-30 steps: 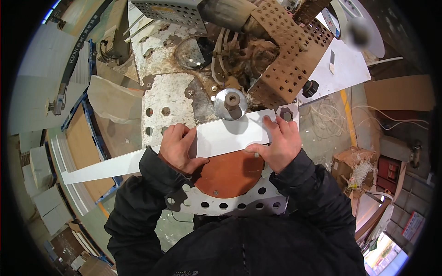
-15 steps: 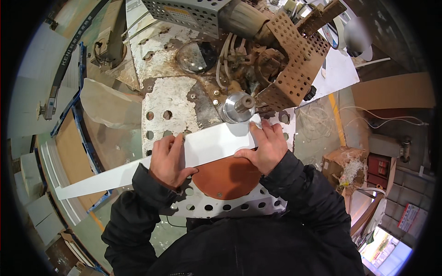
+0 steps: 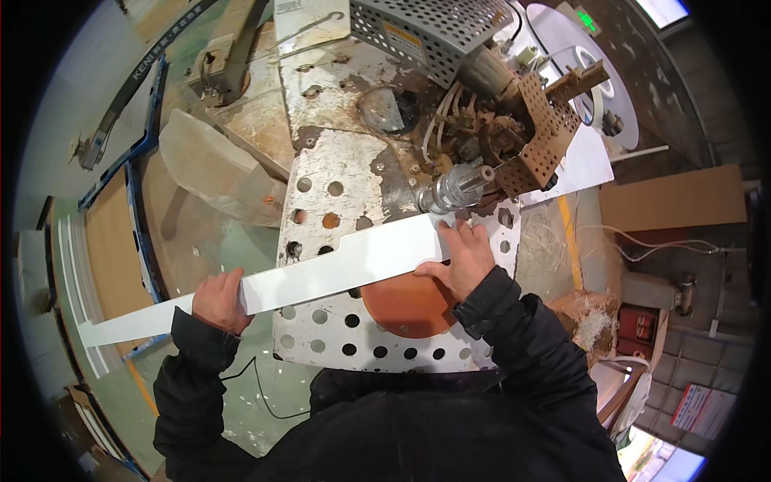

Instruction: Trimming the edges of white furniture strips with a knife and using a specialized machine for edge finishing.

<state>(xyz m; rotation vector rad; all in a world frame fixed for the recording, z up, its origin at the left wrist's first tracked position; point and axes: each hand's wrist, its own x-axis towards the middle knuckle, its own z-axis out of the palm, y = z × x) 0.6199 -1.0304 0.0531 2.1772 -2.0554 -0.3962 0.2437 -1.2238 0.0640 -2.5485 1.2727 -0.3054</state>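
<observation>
A long white board (image 3: 353,257) lies slantwise over the worktable, its narrow end reaching past the left edge and a small step showing in its far side. My left hand (image 3: 218,301) grips it left of the table, fingers on top. My right hand (image 3: 462,261) is closed on its wide right end, thumb on the near side. That end lies up against a round metal machine head (image 3: 456,189) with a shaft. Under the board's near edge, partly covered, is an orange-brown disc (image 3: 409,305) on the table.
The worktable (image 3: 333,161) is worn white metal with rows of round holes. Rusty perforated guards (image 3: 540,136) and a grey perforated cover (image 3: 434,32) stand at the back. A plastic bag (image 3: 217,165) hangs at the left edge. Stacked boards (image 3: 104,265) lie far left; a cardboard panel (image 3: 675,197) stands right.
My left hand has slid left along the board, from above the table to beyond its left edge. The right hand stays at the wide end. The head view has shifted.
</observation>
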